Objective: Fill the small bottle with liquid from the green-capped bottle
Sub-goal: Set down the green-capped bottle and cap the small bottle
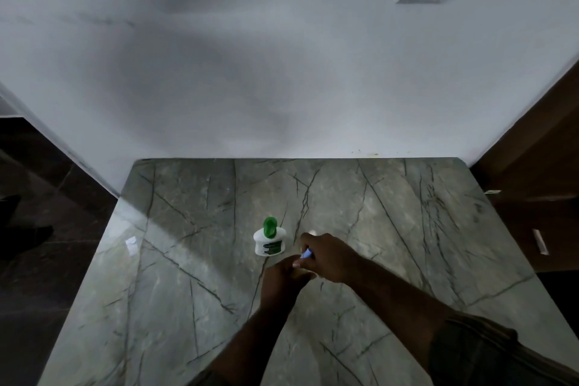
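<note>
Small bottle (305,273) mostly hidden, held low over bench (188,260) by both hands, pressed together: body gripped by left hand (283,276), bluish top (307,253) pinched by right hand (329,257). Step judged: uncapping. Green-capped bottle (269,240) upright just beyond, capped, untouched; opening needed next. Contents of both unseen.

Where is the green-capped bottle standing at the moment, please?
In the head view the green-capped bottle stands upright near the middle of the marble table, untouched, just left of the right hand and beyond the left hand.
</note>
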The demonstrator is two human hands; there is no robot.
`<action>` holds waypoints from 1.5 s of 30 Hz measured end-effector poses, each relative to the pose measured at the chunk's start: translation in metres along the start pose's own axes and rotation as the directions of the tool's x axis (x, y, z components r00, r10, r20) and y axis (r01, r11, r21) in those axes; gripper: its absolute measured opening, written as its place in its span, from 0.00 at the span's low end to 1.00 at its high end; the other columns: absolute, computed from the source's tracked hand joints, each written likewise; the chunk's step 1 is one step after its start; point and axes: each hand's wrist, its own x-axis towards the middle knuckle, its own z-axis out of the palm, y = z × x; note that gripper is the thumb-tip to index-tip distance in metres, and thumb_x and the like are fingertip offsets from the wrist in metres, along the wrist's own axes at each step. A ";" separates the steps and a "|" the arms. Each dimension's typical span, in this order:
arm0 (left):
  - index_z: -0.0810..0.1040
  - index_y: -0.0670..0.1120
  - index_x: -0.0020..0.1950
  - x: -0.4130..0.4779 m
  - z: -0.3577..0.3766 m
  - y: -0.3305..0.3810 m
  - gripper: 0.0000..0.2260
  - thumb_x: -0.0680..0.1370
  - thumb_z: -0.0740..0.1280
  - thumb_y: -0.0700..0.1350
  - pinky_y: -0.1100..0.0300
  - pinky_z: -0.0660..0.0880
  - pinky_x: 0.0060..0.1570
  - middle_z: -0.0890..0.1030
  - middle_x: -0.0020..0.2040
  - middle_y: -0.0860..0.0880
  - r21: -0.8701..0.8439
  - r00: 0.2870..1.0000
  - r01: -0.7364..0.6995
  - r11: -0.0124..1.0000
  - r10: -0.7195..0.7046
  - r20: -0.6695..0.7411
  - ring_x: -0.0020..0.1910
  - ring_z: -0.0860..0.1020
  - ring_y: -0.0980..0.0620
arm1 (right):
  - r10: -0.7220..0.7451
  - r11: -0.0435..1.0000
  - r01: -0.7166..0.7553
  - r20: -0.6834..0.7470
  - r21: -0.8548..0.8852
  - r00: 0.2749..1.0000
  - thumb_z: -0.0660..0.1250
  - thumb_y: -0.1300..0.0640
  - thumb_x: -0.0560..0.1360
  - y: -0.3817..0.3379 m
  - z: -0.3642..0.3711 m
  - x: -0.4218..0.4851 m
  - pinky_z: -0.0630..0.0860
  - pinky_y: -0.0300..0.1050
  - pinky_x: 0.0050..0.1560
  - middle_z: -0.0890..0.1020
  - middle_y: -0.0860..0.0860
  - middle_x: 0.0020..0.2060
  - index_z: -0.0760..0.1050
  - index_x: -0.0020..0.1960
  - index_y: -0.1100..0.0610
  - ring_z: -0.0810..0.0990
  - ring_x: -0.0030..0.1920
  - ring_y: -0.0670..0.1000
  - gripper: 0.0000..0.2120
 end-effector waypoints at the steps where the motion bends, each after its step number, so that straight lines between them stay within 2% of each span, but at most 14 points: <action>1: 0.83 0.57 0.52 0.000 0.000 0.000 0.13 0.69 0.78 0.48 0.69 0.76 0.46 0.84 0.43 0.60 0.003 1.000 0.000 1.000 0.000 0.012 0.43 0.80 0.67 | -0.012 1.000 0.012 -0.006 -0.007 1.000 0.69 0.44 0.75 0.001 0.002 -0.002 0.74 0.45 0.43 0.83 0.53 0.44 0.73 0.50 0.57 0.81 0.45 0.53 0.16; 3: 0.83 0.56 0.54 0.000 0.002 0.002 0.13 0.71 0.76 0.48 0.71 0.75 0.45 0.84 0.43 0.61 0.015 1.000 0.012 1.000 -0.012 0.019 0.43 0.80 0.68 | 0.029 0.999 -0.027 -0.076 0.023 0.997 0.68 0.46 0.76 0.002 0.008 -0.005 0.75 0.45 0.44 0.83 0.53 0.45 0.73 0.50 0.57 0.81 0.45 0.53 0.15; 6: 0.81 0.57 0.52 0.000 0.008 0.004 0.10 0.72 0.75 0.49 0.75 0.71 0.36 0.81 0.38 0.63 0.027 0.999 0.035 0.999 -0.035 -0.007 0.41 0.78 0.72 | 0.150 0.984 -0.132 -0.160 0.117 0.976 0.68 0.46 0.76 0.002 0.017 -0.006 0.75 0.44 0.45 0.83 0.52 0.45 0.74 0.50 0.57 0.81 0.45 0.52 0.14; 8: 0.81 0.56 0.51 0.001 0.012 0.004 0.09 0.72 0.75 0.50 0.75 0.71 0.37 0.81 0.37 0.62 0.011 0.999 0.031 0.999 -0.031 -0.019 0.39 0.78 0.69 | 0.213 0.960 -0.171 -0.176 0.223 0.961 0.70 0.44 0.74 0.006 0.020 -0.009 0.74 0.41 0.42 0.83 0.50 0.43 0.75 0.47 0.56 0.81 0.43 0.49 0.15; 10: 0.82 0.56 0.52 0.004 0.015 0.005 0.10 0.72 0.74 0.50 0.73 0.73 0.42 0.83 0.40 0.61 -0.010 1.000 -0.007 1.000 0.006 -0.031 0.42 0.80 0.68 | 0.232 0.942 -0.174 -0.180 0.288 0.956 0.72 0.45 0.71 0.011 0.023 -0.013 0.77 0.43 0.45 0.84 0.49 0.42 0.77 0.47 0.57 0.82 0.43 0.49 0.15; 12: 0.82 0.58 0.55 0.008 0.019 0.007 0.12 0.72 0.74 0.50 0.73 0.73 0.46 0.84 0.44 0.62 -0.031 0.998 -0.060 0.998 0.059 -0.020 0.46 0.80 0.68 | 0.227 0.947 -0.165 -0.212 0.275 0.951 0.71 0.49 0.72 0.015 0.028 -0.016 0.78 0.47 0.51 0.84 0.50 0.44 0.78 0.48 0.57 0.83 0.47 0.50 0.12; 14: 0.80 0.58 0.57 0.010 0.021 0.008 0.14 0.72 0.75 0.50 0.72 0.74 0.47 0.84 0.46 0.62 -0.032 0.997 -0.074 0.997 0.074 0.003 0.47 0.80 0.68 | 0.237 0.951 -0.174 -0.243 0.255 0.941 0.71 0.50 0.73 0.020 0.032 -0.017 0.78 0.47 0.50 0.84 0.50 0.42 0.78 0.46 0.57 0.82 0.45 0.50 0.11; 17: 0.78 0.57 0.62 0.011 0.022 0.002 0.20 0.71 0.76 0.52 0.62 0.78 0.54 0.83 0.53 0.58 0.004 0.999 -0.013 1.000 0.013 0.046 0.52 0.80 0.64 | 0.269 0.938 -0.193 -0.255 0.289 0.929 0.74 0.51 0.70 0.035 0.036 -0.016 0.77 0.41 0.47 0.84 0.47 0.40 0.79 0.44 0.56 0.82 0.42 0.46 0.09; 20: 0.71 0.51 0.71 0.007 0.020 -0.012 0.29 0.72 0.75 0.49 0.56 0.71 0.67 0.77 0.67 0.54 0.099 0.995 0.094 0.991 -0.098 0.036 0.66 0.74 0.55 | 0.324 0.929 -0.243 -0.293 0.279 0.900 0.75 0.54 0.70 0.057 0.037 -0.010 0.76 0.39 0.46 0.82 0.47 0.41 0.78 0.44 0.55 0.80 0.43 0.47 0.08; 25: 0.73 0.53 0.69 -0.001 0.011 -0.037 0.23 0.75 0.72 0.50 0.58 0.69 0.68 0.76 0.68 0.53 0.147 0.989 0.144 0.979 -0.146 0.002 0.67 0.73 0.55 | 0.396 0.907 -0.322 -0.288 0.272 0.872 0.74 0.56 0.69 0.084 0.044 0.008 0.75 0.42 0.47 0.80 0.47 0.43 0.77 0.45 0.55 0.80 0.46 0.49 0.08; 33: 0.74 0.52 0.68 0.003 -0.001 -0.056 0.20 0.76 0.70 0.50 0.61 0.69 0.66 0.77 0.66 0.52 0.199 0.986 0.165 0.966 -0.164 -0.024 0.64 0.75 0.54 | 0.351 0.933 -0.294 -0.347 0.206 0.870 0.71 0.56 0.73 0.099 0.056 0.031 0.73 0.41 0.42 0.80 0.51 0.43 0.77 0.46 0.57 0.80 0.43 0.52 0.06; 36: 0.74 0.52 0.69 0.004 0.008 -0.053 0.21 0.76 0.70 0.49 0.57 0.70 0.68 0.76 0.67 0.52 0.211 0.986 0.164 0.964 -0.169 0.004 0.65 0.74 0.53 | 0.352 0.932 -0.299 -0.310 0.206 0.883 0.72 0.55 0.72 0.102 0.058 0.031 0.71 0.40 0.43 0.79 0.51 0.45 0.76 0.48 0.57 0.79 0.44 0.52 0.08; 39: 0.74 0.53 0.69 0.006 0.021 -0.046 0.20 0.76 0.69 0.49 0.58 0.69 0.67 0.76 0.67 0.53 0.218 0.986 0.159 0.963 -0.165 0.005 0.65 0.74 0.54 | 0.366 0.925 -0.311 -0.291 0.219 0.884 0.73 0.54 0.71 0.108 0.062 0.029 0.67 0.37 0.44 0.79 0.51 0.47 0.76 0.50 0.55 0.79 0.47 0.51 0.10; 45: 0.71 0.55 0.70 0.010 0.032 -0.038 0.20 0.77 0.68 0.50 0.60 0.67 0.67 0.74 0.69 0.54 0.221 0.983 0.175 0.959 -0.181 0.007 0.67 0.71 0.55 | 0.342 0.936 -0.294 -0.305 0.193 0.889 0.71 0.52 0.73 0.110 0.065 0.030 0.75 0.44 0.47 0.79 0.51 0.49 0.76 0.54 0.54 0.80 0.48 0.53 0.12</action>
